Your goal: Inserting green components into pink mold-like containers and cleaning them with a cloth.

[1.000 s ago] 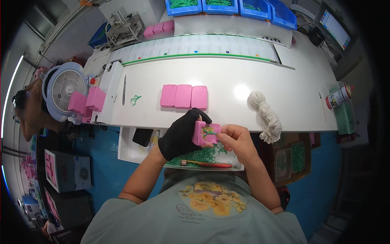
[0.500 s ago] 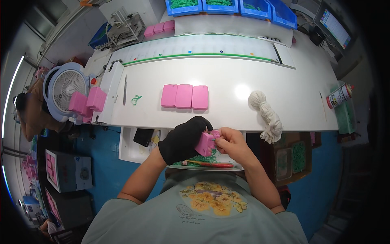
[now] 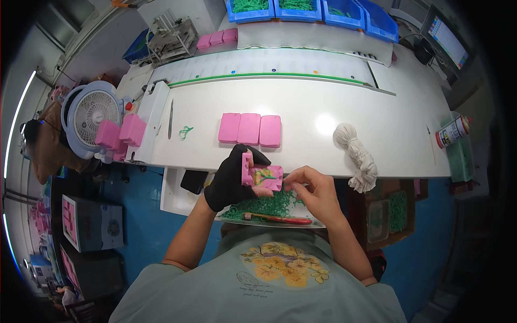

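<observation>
My left hand (image 3: 230, 180), in a black glove with bare fingertips, grips a pink hollow block (image 3: 275, 182) over the drawer. The block's open side faces up and shows yellowish parts and a green strip inside. My bare right hand (image 3: 315, 192) is at the block's right edge, thumb and fingers drawn together. Whatever they pinch is too small to make out. Beneath both hands, the drawer (image 3: 171, 200) holds a heap of green curly pieces (image 3: 261, 206) and a red-handled tool (image 3: 288, 219).
Three pink blocks (image 3: 249, 129) lie side by side on the white table (image 3: 307, 97). A green loop (image 3: 185, 132) and thin metal tool (image 3: 170, 119) are left, a bundled cloth (image 3: 355, 156) right. A fan (image 3: 93, 116), blue bins (image 3: 299, 13) and spray can (image 3: 452, 132) stand around.
The pink block has turned in my left hand so its inside now faces up. My right hand has shifted slightly right and down. The whole view has moved a little.
</observation>
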